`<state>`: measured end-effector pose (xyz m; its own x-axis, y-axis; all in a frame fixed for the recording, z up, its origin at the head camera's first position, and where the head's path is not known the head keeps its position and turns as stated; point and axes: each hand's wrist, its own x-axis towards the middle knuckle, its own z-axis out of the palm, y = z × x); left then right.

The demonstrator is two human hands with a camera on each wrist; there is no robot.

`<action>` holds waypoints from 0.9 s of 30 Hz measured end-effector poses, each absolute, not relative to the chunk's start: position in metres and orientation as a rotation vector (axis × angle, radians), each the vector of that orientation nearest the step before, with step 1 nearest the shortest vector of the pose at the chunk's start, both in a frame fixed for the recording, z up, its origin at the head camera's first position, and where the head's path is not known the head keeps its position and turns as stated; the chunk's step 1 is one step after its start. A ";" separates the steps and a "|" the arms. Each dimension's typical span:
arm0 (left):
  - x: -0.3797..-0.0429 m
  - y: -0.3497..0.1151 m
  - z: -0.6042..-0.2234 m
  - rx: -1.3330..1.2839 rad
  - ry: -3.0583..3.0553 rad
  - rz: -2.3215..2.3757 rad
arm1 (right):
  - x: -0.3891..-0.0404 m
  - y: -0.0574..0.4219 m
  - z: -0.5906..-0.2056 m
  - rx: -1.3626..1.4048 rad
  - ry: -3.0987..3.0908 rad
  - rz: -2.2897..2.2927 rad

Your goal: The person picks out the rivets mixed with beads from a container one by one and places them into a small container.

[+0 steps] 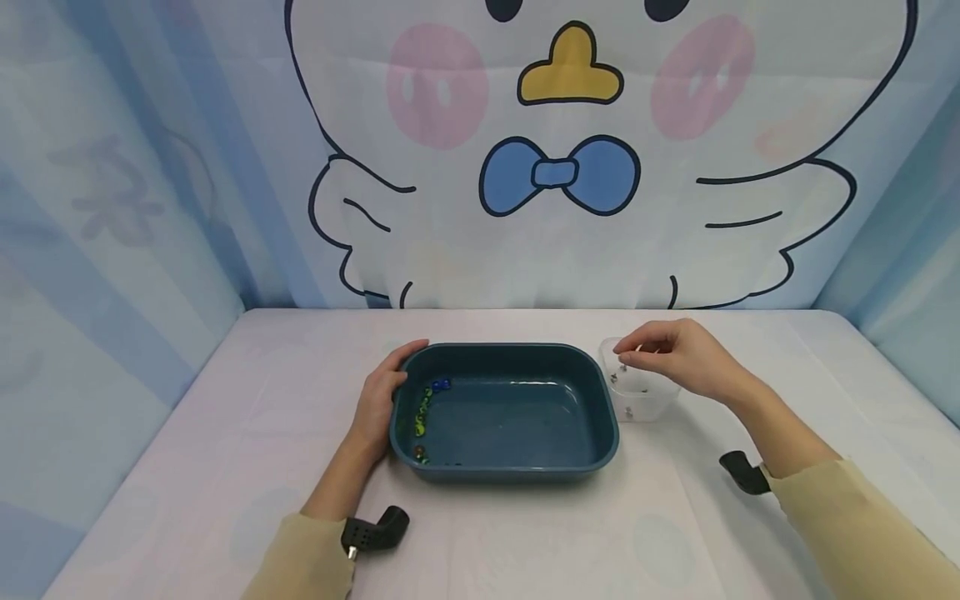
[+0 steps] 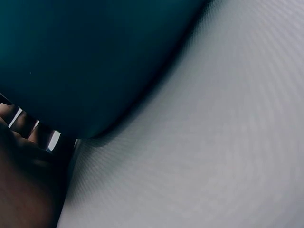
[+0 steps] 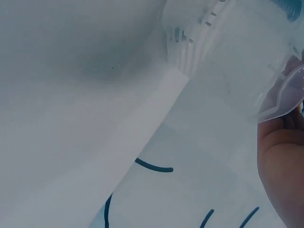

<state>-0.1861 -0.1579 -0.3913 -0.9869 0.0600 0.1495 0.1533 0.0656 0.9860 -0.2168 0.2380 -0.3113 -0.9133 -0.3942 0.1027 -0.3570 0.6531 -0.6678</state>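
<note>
A dark teal plastic basin [image 1: 502, 477] stands on the table. Small shiny balls, blue [image 1: 441, 384], green [image 1: 422, 414] and brownish [image 1: 420, 452], lie along its left inner wall. My left hand [image 1: 375, 404] grips the basin's left rim, thumb over the edge and fingers along the outside. Right of the basin is a clear plastic box [image 1: 651, 407] holding several tiny silvery and dark pieces [image 1: 630, 412]. Over it hovers my right hand [image 1: 688, 360], thumb and index tips close together; I cannot tell whether something tiny is between them.
A pale cloth covers the table [image 1: 540, 542]. Behind it hangs a backdrop [image 1: 480, 250] with a cartoon bird and blue bow tie. Black camera mounts [image 1: 378, 529] stick out from both wrists. The clear box stands close against the basin's right side.
</note>
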 end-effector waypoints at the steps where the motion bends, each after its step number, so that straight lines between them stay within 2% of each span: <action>1: -0.186 -0.158 -0.391 -0.223 -2.243 -2.091 | -0.216 0.239 -0.312 -0.636 2.811 -1.121; 27: -0.192 -0.161 -0.389 -0.229 -2.188 -2.095 | -0.209 0.234 -0.299 -0.707 2.798 -1.274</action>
